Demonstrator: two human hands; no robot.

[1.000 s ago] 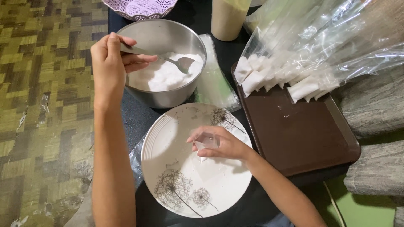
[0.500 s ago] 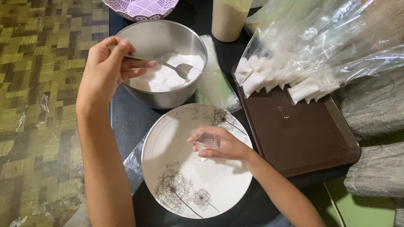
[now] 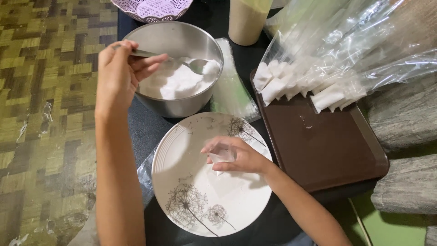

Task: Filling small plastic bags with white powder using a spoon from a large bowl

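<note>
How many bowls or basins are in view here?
2. The steel bowl of white powder stands above the plate, under the left hand and its spoon. A lilac lattice basket-bowl is cut off at the top edge; others may lie outside the frame.

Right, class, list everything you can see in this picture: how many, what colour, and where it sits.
Metal bowl: one, silver, top centre, holding white powder.
Spoon: one, metal, heaped white, over the bowl.
Plate: one, white with dandelion print, bottom centre.
Small clear bag: one, over the plate.
Tray: one, brown, right.
Filled bags: several, clear with white contents, on the tray's far end.
Flat bag stack: clear, beside the bowl.
Basket: one, lilac, top.
Cup: one, beige, top.
Left hand: holds the spoon.
Right hand: holds the small bag.
</note>
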